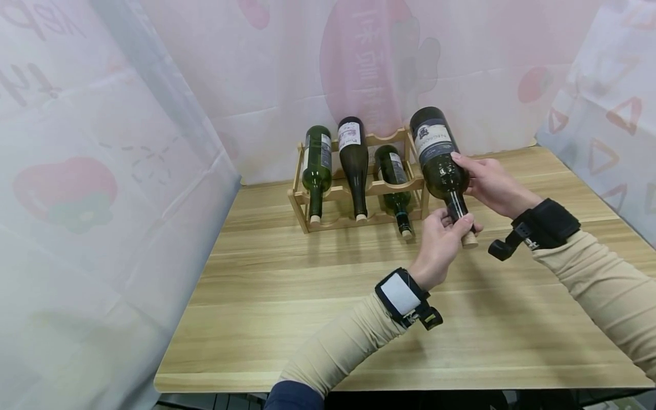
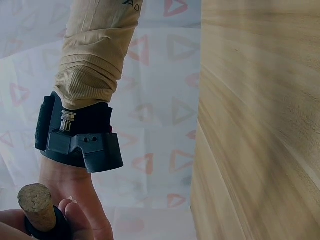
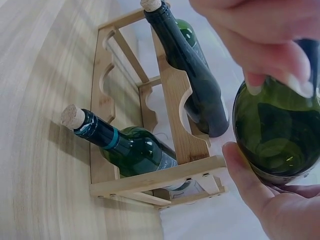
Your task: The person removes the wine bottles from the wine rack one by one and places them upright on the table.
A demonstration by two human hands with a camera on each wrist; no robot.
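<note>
A dark green wine bottle (image 1: 441,154) with a blue and white label is held tilted in the air, its corked neck toward me. My left hand (image 1: 441,245) pinches the neck just behind the cork (image 2: 37,200). Around the bottle's body, my right hand (image 1: 492,182) curls its fingers and thumb. Right beside the bottle stands a two-tier wooden wine rack (image 1: 333,193). On its upper tier lie a green bottle (image 1: 318,165) and a darker bottle (image 1: 355,159). A third bottle (image 3: 135,150) lies in the lower tier, at the end nearest the held one.
The rack sits at the back of a wooden table (image 1: 307,319), close to a printed cloth backdrop (image 1: 287,74). More cloth (image 1: 102,228) hangs along the left side and the right. Cork ends of the racked bottles stick out over the table toward me.
</note>
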